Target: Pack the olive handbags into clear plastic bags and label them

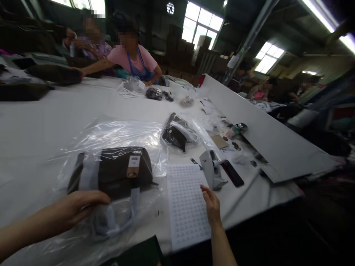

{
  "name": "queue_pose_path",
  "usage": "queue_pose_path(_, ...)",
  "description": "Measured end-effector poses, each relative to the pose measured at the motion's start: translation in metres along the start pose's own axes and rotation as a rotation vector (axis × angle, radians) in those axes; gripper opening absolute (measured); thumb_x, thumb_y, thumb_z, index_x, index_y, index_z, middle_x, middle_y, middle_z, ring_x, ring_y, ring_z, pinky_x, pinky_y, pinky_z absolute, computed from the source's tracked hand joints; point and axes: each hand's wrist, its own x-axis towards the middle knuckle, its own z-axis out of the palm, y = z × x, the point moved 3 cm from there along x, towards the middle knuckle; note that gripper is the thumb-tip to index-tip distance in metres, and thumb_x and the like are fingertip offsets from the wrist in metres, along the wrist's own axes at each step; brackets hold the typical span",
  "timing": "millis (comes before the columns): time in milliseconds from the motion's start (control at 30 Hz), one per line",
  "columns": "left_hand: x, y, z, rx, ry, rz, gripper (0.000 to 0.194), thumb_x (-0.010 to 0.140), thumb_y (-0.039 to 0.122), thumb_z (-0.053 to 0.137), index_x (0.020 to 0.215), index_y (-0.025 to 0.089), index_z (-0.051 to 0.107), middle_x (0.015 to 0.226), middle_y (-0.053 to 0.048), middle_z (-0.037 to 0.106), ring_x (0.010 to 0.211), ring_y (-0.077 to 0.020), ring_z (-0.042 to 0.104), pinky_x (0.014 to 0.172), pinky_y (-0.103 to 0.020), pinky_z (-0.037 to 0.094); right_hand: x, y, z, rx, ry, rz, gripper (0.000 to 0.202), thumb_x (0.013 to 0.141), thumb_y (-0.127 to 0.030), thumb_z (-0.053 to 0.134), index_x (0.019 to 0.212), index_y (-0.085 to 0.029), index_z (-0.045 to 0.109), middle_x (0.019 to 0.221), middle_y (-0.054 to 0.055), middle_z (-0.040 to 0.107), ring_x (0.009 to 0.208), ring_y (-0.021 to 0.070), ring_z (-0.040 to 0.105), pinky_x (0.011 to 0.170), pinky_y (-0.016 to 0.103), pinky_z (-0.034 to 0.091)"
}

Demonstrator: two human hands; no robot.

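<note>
A dark bag (113, 166) with a grey strap and a hang tag (134, 166) lies on clear plastic at the left. My left hand (87, 207) is closed at its near edge, pinching something I cannot make out. My right hand (211, 204) rests at the right edge of a white sheet of small printed labels (188, 203), fingers slightly apart, with nothing visible in it. Just beyond that hand stands a white tape dispenser (211, 170). Clear plastic film (127, 131) spreads out behind the dark bag.
A second wrapped dark bag (176, 135), a phone (232, 173), small scissors (195, 161) and a bottle (235, 130) lie farther off. A white board (257, 129) runs along the table's right side. A person in pink (146, 59) reaches across the far side.
</note>
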Motion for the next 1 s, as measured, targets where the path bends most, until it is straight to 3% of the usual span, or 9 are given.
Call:
queue_pose_path(100,0.069,0.065,0.051,0.086,-0.127,0.099,0.021,0.078,0.039,0.059,0.090,0.029,0.072,0.093,-0.002,0.070,0.086,-0.0243,0.063,0.077,-0.026,0.050,-0.013,0.018,-0.025,-0.276,0.083,-0.101,0.043,0.076,-0.041,0.062,0.112,-0.018,0.060,0.120,0.011,0.058,0.115,0.0257,0.050,0.104,0.049,0.035)
queue_pose_path(167,0.114,0.082,0.086,0.073,-0.160,0.088,0.027,0.078,0.039,0.057,0.095,0.023,0.070,0.097,-0.004,0.069,0.090,-0.0236,0.063,0.081,-0.026,0.048,-0.023,0.029,-0.028,-0.449,0.079,-0.195,0.043,0.080,-0.039,0.057,0.118,-0.018,0.056,0.126,0.012,0.054,0.120,0.0261,0.045,0.105,0.050,0.033)
queue_pose_path(233,0.156,0.078,0.113,0.082,-0.116,-0.015,0.038,0.079,0.039,0.053,0.106,0.016,0.065,0.102,-0.007,0.067,0.091,-0.0234,0.063,0.081,-0.027,0.049,-0.032,0.040,-0.028,-0.610,0.076,-0.251,0.044,0.084,-0.036,0.052,0.123,-0.016,0.051,0.131,0.014,0.049,0.124,0.0272,0.041,0.105,0.053,0.032)
queue_pose_path(333,0.206,0.058,0.139,0.179,-0.004,-0.133,0.053,0.083,0.038,0.042,0.120,0.002,0.051,0.113,-0.019,0.061,0.097,-0.0279,0.061,0.082,-0.034,0.049,-0.039,0.055,-0.026,-0.820,0.009,-0.301,0.044,0.086,-0.032,0.049,0.127,-0.015,0.048,0.133,0.016,0.046,0.127,0.0297,0.038,0.105,0.058,0.030)
queue_pose_path(433,0.242,0.052,0.154,0.316,0.034,-0.093,0.056,0.081,0.036,0.048,0.124,0.001,0.047,0.124,-0.023,0.053,0.112,-0.0322,0.052,0.096,-0.041,0.039,-0.040,0.063,-0.026,-0.958,-0.065,-0.339,0.040,0.086,-0.029,0.050,0.124,-0.015,0.051,0.134,0.016,0.046,0.128,0.0309,0.036,0.105,0.059,0.031)
queue_pose_path(567,0.279,0.064,0.176,0.460,-0.024,0.020,0.055,0.075,0.037,0.060,0.121,0.008,0.052,0.125,-0.019,0.053,0.120,-0.0317,0.045,0.102,-0.039,0.033,-0.039,0.062,-0.029,-1.011,-0.108,-0.368,0.038,0.085,-0.028,0.051,0.121,-0.015,0.053,0.133,0.014,0.047,0.128,0.0300,0.038,0.104,0.056,0.035)
queue_pose_path(667,0.300,0.072,0.192,0.533,-0.075,0.039,0.051,0.073,0.038,0.064,0.115,0.010,0.058,0.114,-0.019,0.060,0.109,-0.0323,0.053,0.094,-0.038,0.039,-0.039,0.059,-0.031,-1.018,-0.134,-0.378,0.037,0.084,-0.028,0.052,0.119,-0.019,0.054,0.133,0.011,0.048,0.127,0.0298,0.040,0.102,0.056,0.038)
queue_pose_path(833,0.318,0.074,0.209,0.581,-0.170,0.067,0.029,0.071,0.036,0.067,0.093,0.017,0.068,0.091,-0.010,0.066,0.089,-0.0266,0.060,0.078,-0.032,0.046,-0.039,0.058,-0.030,-1.045,-0.149,-0.384,0.035,0.082,-0.025,0.054,0.117,-0.021,0.056,0.134,0.010,0.047,0.127,0.0302,0.039,0.101,0.056,0.039)
queue_pose_path(1000,0.325,0.076,0.218,0.609,-0.127,0.111,0.051,0.064,0.041,0.074,0.106,0.014,0.063,0.114,-0.015,0.056,0.109,-0.0312,0.049,0.091,-0.036,0.041,-0.037,0.053,-0.029,-1.062,-0.177,-0.376,0.033,0.082,-0.024,0.053,0.114,-0.021,0.057,0.134,0.009,0.047,0.127,0.0296,0.039,0.101,0.056,0.039)
